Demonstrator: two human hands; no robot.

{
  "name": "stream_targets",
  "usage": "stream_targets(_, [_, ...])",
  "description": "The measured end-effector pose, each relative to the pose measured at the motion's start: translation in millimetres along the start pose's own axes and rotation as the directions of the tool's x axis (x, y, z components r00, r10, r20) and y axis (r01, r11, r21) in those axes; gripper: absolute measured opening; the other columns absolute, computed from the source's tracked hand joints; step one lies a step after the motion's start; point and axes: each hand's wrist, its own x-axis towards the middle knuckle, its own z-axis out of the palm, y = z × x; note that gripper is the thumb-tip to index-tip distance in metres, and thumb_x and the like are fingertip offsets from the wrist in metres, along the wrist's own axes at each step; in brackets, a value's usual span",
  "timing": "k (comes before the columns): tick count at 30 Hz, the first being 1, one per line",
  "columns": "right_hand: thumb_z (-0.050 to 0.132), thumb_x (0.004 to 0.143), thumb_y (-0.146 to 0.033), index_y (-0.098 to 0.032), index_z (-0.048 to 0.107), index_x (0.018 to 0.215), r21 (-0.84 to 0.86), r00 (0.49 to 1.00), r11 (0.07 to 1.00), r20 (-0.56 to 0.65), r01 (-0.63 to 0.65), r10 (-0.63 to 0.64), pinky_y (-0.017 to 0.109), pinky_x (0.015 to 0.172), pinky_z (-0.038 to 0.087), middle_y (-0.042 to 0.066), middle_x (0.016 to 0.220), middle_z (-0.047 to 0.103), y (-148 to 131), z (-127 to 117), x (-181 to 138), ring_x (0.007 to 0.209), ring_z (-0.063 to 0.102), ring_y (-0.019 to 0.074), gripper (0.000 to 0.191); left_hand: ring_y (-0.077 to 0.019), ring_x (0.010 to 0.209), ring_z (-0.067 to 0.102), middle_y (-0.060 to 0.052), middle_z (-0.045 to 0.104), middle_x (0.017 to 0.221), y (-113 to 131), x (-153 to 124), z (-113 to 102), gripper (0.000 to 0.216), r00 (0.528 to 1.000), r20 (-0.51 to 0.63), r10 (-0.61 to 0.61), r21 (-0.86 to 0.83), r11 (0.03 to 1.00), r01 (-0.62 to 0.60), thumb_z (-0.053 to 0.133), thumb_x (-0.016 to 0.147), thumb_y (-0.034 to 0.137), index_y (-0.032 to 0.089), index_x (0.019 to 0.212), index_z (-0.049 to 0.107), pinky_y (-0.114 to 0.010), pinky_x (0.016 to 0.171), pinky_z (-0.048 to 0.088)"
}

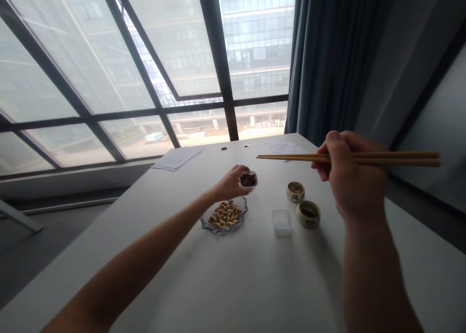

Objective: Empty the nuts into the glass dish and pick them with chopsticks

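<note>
My left hand [232, 182] reaches out over the white table [225, 274] and grips a small clear cup [249, 179] holding dark pieces. Just below that hand sits a glass dish of peanuts [224, 215]. My right hand [349, 175] is raised near the camera, closed round a pair of wooden chopsticks [287, 157] that lie level with their tips pointing left, above the table. An empty clear square container [282, 222] stands right of the dish. Two small ceramic cups [295, 191] [307, 213] stand beside it.
Sheets of white paper [177, 158] lie at the table's far left edge, more paper [284, 146] at the far right. Two round holes [223, 148] mark the tabletop near the back. Large windows and a dark curtain [327, 56] stand behind the table.
</note>
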Motion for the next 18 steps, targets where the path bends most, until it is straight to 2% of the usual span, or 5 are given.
stream_targets(3, [0.063,0.092,-0.042,-0.020,0.061,0.063,-0.003,0.992,0.999,0.112,-0.053,0.053,0.022,0.037,0.034,-0.001,0.049,0.056,8.8,15.1,-6.7,0.040,0.049,0.0106,0.037,-0.0230,0.106,0.060,-0.010,0.053,0.125,-24.8,-37.6,-28.3,0.057,0.996,0.014,0.090,0.099,0.991,-0.091,0.072,0.078,0.031,0.023,0.131,0.051,-0.039,0.093,0.054])
stream_targets(7, [0.061,0.093,-0.046,-0.019,0.062,0.065,-0.048,0.938,0.990,0.314,-0.135,0.144,0.022,0.040,0.037,0.000,0.052,0.060,22.3,36.7,-19.8,0.043,0.052,0.0111,0.039,-0.0289,0.116,0.054,-0.011,0.056,0.123,-47.8,-72.0,-44.7,0.050,0.973,0.121,0.195,0.260,0.940,-0.221,0.071,0.076,0.015,0.023,0.124,0.059,-0.045,0.100,0.048])
stream_targets(10, [0.058,0.094,-0.047,-0.019,0.061,0.065,-0.082,0.908,0.984,0.379,-0.156,0.176,0.022,0.042,0.037,-0.001,0.052,0.059,27.4,47.5,-28.5,0.045,0.052,0.0113,0.040,-0.0279,0.123,0.052,-0.009,0.061,0.123,-50.4,-83.1,-45.5,0.042,0.945,0.205,0.256,0.325,0.893,-0.312,0.059,0.084,0.004,0.026,0.119,0.064,-0.046,0.107,0.042])
stream_targets(13, [0.056,0.095,-0.046,-0.020,0.058,0.065,-0.130,0.886,0.981,0.423,-0.147,0.189,0.024,0.044,0.038,0.000,0.054,0.059,29.2,52.5,-33.9,0.047,0.052,0.0118,0.041,-0.0254,0.129,0.049,-0.008,0.062,0.127,-46.7,-86.9,-42.3,0.043,0.928,0.237,0.287,0.344,0.869,-0.356,0.053,0.089,0.002,0.029,0.120,0.065,-0.043,0.110,0.039])
stream_targets(18, [0.055,0.094,-0.045,-0.020,0.056,0.062,-0.255,0.848,0.961,0.481,-0.108,0.223,0.025,0.046,0.038,0.000,0.054,0.060,35.3,56.6,-37.9,0.049,0.052,0.0132,0.040,-0.0265,0.132,0.047,-0.008,0.059,0.130,-47.5,-89.6,-38.4,0.055,0.960,0.121,0.254,0.321,0.905,-0.280,0.060,0.084,0.002,0.030,0.131,0.060,-0.045,0.112,0.040])
